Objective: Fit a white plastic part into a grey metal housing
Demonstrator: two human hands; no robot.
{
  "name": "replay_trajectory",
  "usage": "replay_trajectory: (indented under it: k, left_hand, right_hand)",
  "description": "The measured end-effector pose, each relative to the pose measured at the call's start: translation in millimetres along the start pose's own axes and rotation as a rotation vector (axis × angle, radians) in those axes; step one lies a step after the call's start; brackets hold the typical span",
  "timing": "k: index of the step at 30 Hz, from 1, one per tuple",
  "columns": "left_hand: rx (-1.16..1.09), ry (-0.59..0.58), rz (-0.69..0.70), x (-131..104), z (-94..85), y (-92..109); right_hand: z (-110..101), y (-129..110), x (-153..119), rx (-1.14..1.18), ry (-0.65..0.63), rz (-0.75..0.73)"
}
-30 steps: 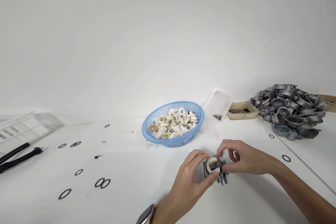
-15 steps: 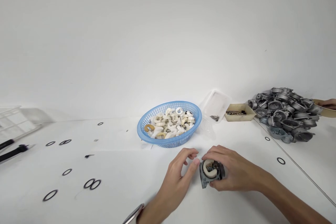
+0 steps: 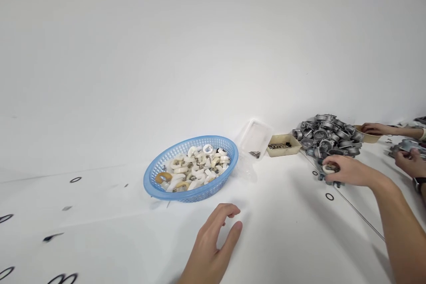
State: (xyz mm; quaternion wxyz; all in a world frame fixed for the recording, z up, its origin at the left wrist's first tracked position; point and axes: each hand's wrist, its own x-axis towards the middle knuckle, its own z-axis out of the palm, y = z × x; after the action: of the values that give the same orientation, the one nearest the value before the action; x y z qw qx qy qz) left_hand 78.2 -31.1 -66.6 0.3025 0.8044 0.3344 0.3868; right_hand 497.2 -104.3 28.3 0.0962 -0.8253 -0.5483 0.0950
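My right hand (image 3: 353,172) is wrapped round a grey metal carburetor body (image 3: 337,183), gripping it at the front edge of a heap of metal carburetor bowls (image 3: 324,135). A white C-shaped float (image 3: 329,168) shows in the body between my thumb and fingers; the rest is largely covered. My left hand (image 3: 213,242) hovers over the white table, fingers curved, thumb apart, holding nothing. Beyond it stands a blue basket (image 3: 156,193) heaped with white and yellowed floats (image 3: 196,168).
A beige tray (image 3: 282,151) of small metal parts and a clear plastic lid (image 3: 256,135) with screws stand by the wall. Black rubber rings (image 3: 329,196) lie about. At right, a co-worker's hand (image 3: 376,128) reaches into a tan bowl; another hand (image 3: 411,164) holds a metal part.
My right hand has carried the carburetor body away from my left hand, rightward to the heap. The view has turned right, bringing more of the co-worker's hands into sight.
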Motion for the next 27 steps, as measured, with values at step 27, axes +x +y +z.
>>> replay_trajectory:
  k: [27]
  left_hand:
    - [0.445, -0.223, 0.440, 6, -17.3, 2]
  right_hand:
    - [-21, -165, -78, 0.027, 0.104, -0.792]
